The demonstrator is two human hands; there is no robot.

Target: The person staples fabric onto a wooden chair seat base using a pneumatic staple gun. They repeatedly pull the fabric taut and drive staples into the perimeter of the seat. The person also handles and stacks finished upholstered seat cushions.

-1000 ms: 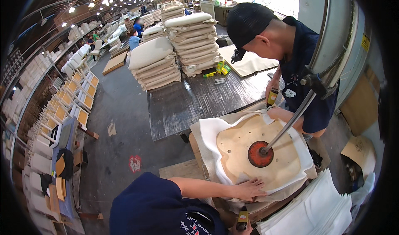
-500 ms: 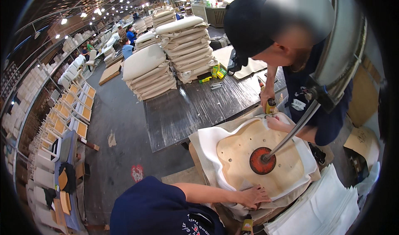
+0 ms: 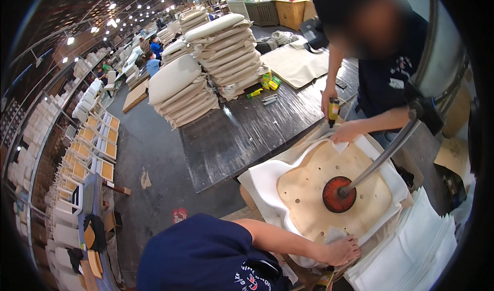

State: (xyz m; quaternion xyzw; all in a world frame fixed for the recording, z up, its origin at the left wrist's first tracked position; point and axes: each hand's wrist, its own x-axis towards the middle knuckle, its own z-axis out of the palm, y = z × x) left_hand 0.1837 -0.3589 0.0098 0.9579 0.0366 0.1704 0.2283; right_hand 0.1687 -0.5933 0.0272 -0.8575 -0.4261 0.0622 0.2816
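A plywood seat board (image 3: 309, 208) with several holes lies over white foam (image 3: 267, 180) and beige cover cloth (image 3: 335, 234). A red round pad (image 3: 339, 194) on a metal rod presses on the board. My left hand (image 3: 340, 251) is closed on the cloth at the near edge, fingers curled, a flap of it standing up beside them. Low in the picture my right hand (image 3: 307, 277), mostly hidden by my arm and body, grips a yellow-and-black staple gun (image 3: 324, 277). Across the seat, a co-worker's hand (image 3: 346, 131) holds the cloth; the other holds a similar staple gun (image 3: 333, 110).
Stacked white foam sheets (image 3: 406, 244) lean close on the right. A black wrapped table (image 3: 231, 147) beyond the seat bears piles of upholstered beige seats (image 3: 226, 54), small boxes (image 3: 268, 81) and a cloth sheet (image 3: 298, 65). Chair frames (image 3: 105, 137) line the left side.
The view has shifted, so the seat appears farther right. My left hand has slid rightward along the near edge, and the cloth flap shows more. The co-worker's staple gun now points down at the cloth.
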